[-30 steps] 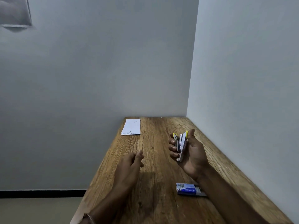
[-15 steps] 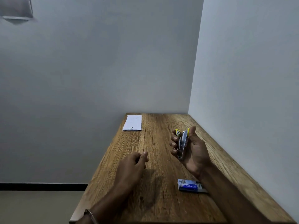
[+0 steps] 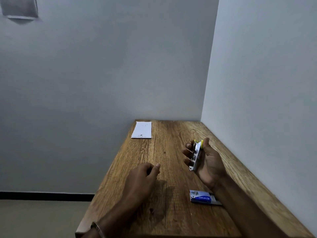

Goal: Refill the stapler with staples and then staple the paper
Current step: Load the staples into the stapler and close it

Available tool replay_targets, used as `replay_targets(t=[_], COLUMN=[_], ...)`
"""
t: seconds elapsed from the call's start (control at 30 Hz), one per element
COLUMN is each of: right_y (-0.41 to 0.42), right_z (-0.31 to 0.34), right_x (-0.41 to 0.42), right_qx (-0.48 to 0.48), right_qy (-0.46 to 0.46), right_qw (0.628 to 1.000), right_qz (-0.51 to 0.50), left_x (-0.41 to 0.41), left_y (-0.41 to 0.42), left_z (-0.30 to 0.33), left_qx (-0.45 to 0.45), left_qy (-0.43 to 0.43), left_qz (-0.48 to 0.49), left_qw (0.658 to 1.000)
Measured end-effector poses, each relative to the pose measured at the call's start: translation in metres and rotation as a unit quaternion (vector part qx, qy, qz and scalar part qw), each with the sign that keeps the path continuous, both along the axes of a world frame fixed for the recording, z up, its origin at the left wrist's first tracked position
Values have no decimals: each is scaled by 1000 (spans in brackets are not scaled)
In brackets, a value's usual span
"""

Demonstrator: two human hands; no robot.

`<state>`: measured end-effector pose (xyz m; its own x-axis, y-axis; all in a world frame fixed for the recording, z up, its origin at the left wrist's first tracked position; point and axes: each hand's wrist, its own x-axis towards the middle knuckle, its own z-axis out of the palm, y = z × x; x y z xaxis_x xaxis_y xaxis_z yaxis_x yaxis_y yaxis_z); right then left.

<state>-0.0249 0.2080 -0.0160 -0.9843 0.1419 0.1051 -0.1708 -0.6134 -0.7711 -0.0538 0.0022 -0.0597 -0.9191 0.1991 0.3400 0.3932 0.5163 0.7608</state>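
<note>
My right hand (image 3: 208, 164) grips a small metal stapler (image 3: 196, 155) with yellow tips, held upright above the right side of the wooden table (image 3: 171, 152). Its fingers curl round one side and the thumb presses the other. My left hand (image 3: 142, 177) hovers over the table's middle with fingers loosely curled, holding nothing. A blue staple box (image 3: 201, 197) lies on the table just under my right wrist. A white sheet of paper (image 3: 142, 130) lies flat at the far left corner of the table.
The table stands in a room corner, with a wall along its far edge and another along its right edge. Its left edge drops to the floor (image 3: 42, 219). A metal bangle (image 3: 98, 229) sits on my left wrist.
The stapler's two halves, spread apart a second ago, have come together in my right hand. My left hand's fingers have curled in slightly. The view has shifted a little.
</note>
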Motion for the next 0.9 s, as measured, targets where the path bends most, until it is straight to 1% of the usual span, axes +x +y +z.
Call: replay_targets(t=[0.13, 0.23, 0.3, 0.63, 0.8, 0.9], right_y=[2, 4, 5, 5, 7, 13], right_z=[0, 1, 1, -2, 0, 3], right_x=[1, 2, 2, 2, 4, 4], right_qx=[-26, -73, -81, -87, -74, -51], right_qy=[-3, 21, 30, 35, 40, 45], right_qw=[1000, 996, 995, 992, 992, 993], right_qz=[15, 49, 59, 87, 94, 100], left_x=[0, 0, 0, 2, 1, 1], left_y=[0, 0, 0, -1, -1, -1], left_z=[0, 1, 1, 1, 1, 1], left_qx=[-5, -2, 0, 5, 2, 1], left_qy=[2, 2, 2, -2, -1, -1], left_qz=[-3, -4, -5, -9, -10, -10], left_qw=[1000, 1000, 1000, 1000, 1000, 1000])
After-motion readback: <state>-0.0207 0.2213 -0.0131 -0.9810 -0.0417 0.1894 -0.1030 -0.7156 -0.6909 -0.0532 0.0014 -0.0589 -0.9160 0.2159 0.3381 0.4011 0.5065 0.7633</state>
